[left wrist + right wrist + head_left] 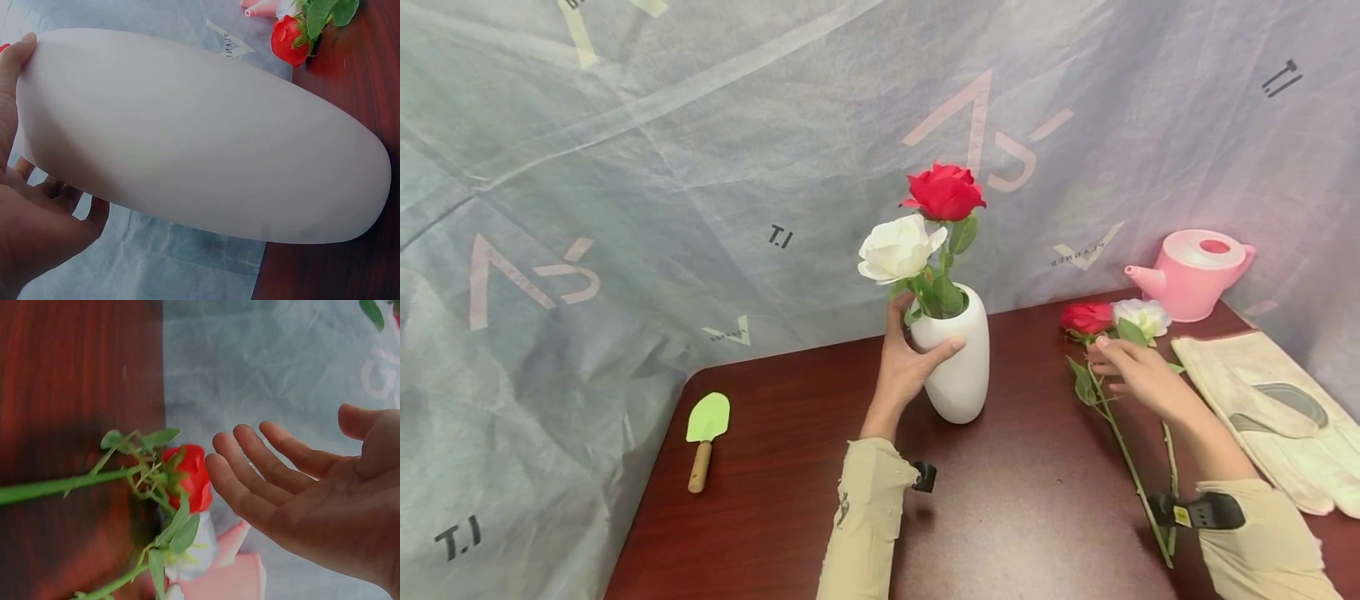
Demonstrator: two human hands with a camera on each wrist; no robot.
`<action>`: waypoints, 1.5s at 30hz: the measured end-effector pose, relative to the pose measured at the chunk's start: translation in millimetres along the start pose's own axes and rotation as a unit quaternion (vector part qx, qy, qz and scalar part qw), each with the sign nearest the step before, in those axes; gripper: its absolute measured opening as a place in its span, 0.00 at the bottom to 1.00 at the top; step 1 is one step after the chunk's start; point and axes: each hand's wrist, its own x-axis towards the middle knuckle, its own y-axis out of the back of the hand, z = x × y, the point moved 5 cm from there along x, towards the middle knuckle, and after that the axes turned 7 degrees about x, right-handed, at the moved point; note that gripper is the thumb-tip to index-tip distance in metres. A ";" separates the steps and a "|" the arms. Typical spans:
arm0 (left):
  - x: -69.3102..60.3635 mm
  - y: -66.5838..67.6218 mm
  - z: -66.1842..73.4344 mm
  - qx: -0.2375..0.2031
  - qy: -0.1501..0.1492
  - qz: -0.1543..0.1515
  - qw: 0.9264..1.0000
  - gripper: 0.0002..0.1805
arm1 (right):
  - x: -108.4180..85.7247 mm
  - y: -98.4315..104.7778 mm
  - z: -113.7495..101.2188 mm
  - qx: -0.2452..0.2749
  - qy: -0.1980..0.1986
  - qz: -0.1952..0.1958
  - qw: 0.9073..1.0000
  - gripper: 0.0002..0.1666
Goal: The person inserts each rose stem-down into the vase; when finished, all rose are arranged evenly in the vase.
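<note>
A white vase (961, 375) stands on the table, with a white rose (897, 248) and a red rose (946, 192) upright in it. My left hand (901, 367) grips the vase near its mouth, thumb on the front and fingers around the far left side; the left wrist view shows the vase's smooth body (206, 144). Over two roses lying on the table, one red (1086, 317) and one white (1142, 318), is my right hand (1138, 375). Its fingers (240, 481) are extended and apart in the right wrist view, and it holds nothing.
A pink watering can (1198, 279) stands at the back right. Pale work gloves (1262, 408) lie along the right edge. On the left is a small trowel with a green blade (708, 417) and wooden handle. A grey printed sheet (737, 167) hangs behind the table.
</note>
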 end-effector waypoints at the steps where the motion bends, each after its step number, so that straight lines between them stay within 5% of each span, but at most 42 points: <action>1: 0.2 -0.2 -0.4 0.000 0.000 -0.001 1.000 0.43 | -1.1 0.7 2.7 -0.003 -0.005 0.001 1.000 0.38; 21: -0.9 -0.2 1.0 0.004 0.004 -0.001 1.000 0.43 | -23.7 11.8 47.0 -0.095 -0.032 0.023 0.995 0.34; 28: -2.1 -0.1 1.2 0.006 0.008 -0.005 1.000 0.43 | -30.8 8.0 55.4 -0.073 -0.052 0.023 0.996 0.36; 33: -2.9 0.1 1.1 0.006 0.009 -0.002 1.000 0.43 | -33.5 5.3 57.9 -0.038 -0.049 0.043 0.997 0.26; 41: -1.8 0.5 0.9 0.005 0.008 0.002 1.000 0.43 | -31.8 -1.0 55.2 -0.193 -0.013 0.060 0.979 0.18; 45: -0.6 -0.6 0.6 0.004 0.007 0.001 1.000 0.43 | -29.5 -5.9 56.6 -0.206 -0.011 0.047 0.977 0.22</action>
